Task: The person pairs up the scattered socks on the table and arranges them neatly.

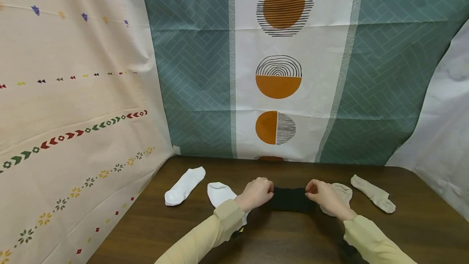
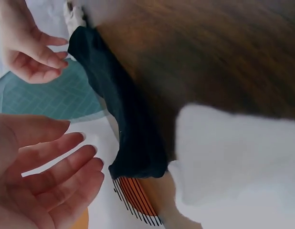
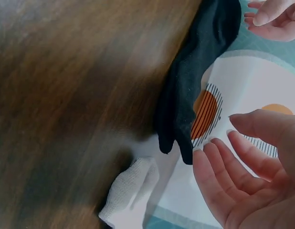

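A black strip of folded fabric spans the space between my two hands, over the middle of the table. My left hand is at its left end, and the left wrist view shows the fingers loosely extended, a little apart from the fabric. At the other end is my right hand, its fingertips right by the fabric's split, two-layered edge in the right wrist view; these fingers are also relaxed and spread. A white sock lies partly beneath the left forearm. Behind the right hand, a beige sock is partly covered.
Another white sock lies at the far left of the brown wooden table. Toward the right lies a second beige sock. Patterned curtains hang behind the table's back edge, and a cream embroidered cloth hangs along the left.
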